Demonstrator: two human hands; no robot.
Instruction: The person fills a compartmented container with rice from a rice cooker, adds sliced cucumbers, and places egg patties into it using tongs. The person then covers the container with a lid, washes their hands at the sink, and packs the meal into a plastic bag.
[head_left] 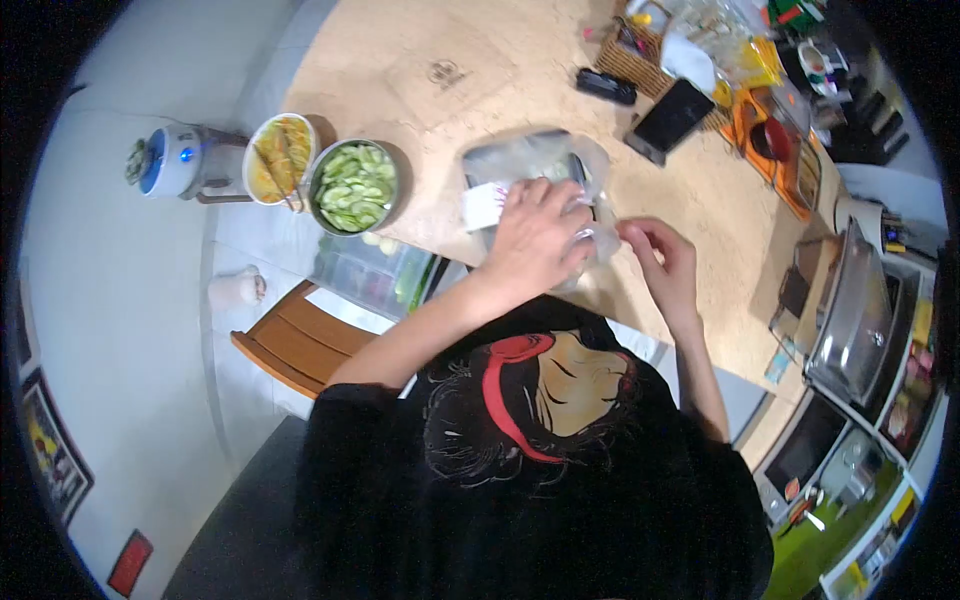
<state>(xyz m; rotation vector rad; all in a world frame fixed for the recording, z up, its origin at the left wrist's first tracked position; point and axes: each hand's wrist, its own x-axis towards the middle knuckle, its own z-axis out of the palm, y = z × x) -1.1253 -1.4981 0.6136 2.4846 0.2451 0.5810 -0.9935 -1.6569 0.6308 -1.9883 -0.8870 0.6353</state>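
A clear plastic bag [592, 160] with a white label [483, 207] lies on the table in front of me. Something flat and darker shows inside it, but I cannot make out what. My left hand [543, 235] rests on top of the bag, its fingers curled and gripping the plastic. To the right, my right hand [665, 262] pinches the bag's loose edge between thumb and forefinger. A bowl of sliced cucumber [354, 187] stands left of the bag, beside a bowl of yellow shredded food [281, 160] with tongs or chopsticks in it.
A black phone [672, 120] and a small black case [606, 87] lie toward the back right, near a wicker basket [632, 62]. An orange rack [765, 150] stands at the right edge. Below the table's left side are a wooden chair [300, 340] and a clear bin [372, 275].
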